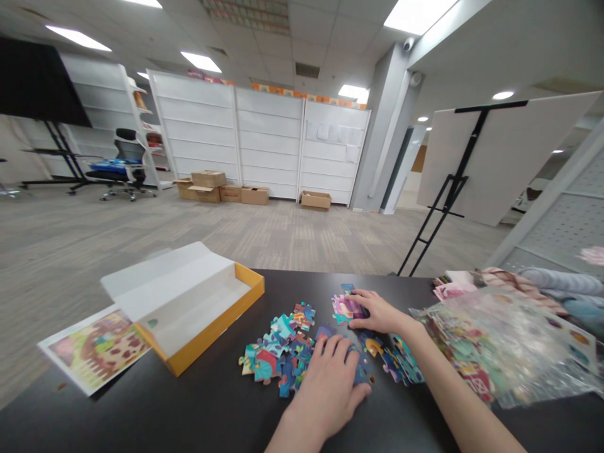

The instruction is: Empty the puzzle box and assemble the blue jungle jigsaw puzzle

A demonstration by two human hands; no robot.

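Note:
My left hand (333,377) lies palm down over a loose pile of colourful jigsaw puzzle pieces (268,358), its fingers stretched and slightly spread; it covers part of the pile. Farther forward, my right hand (377,313) has thumb and fingers around the edge of a purple puzzle piece (357,308). That piece lies against other pink and purple puzzle pieces (340,306), and the fingers partly hide where they meet. More blue and teal puzzle pieces (401,362) lie beneath my right forearm.
An open yellow-edged box (221,321) with a white inside stands at the left of the black table (217,409). A picture sheet (99,349) is partly under it. Clear plastic bags (509,340) of pieces and folded cloth (519,286) lie at the right.

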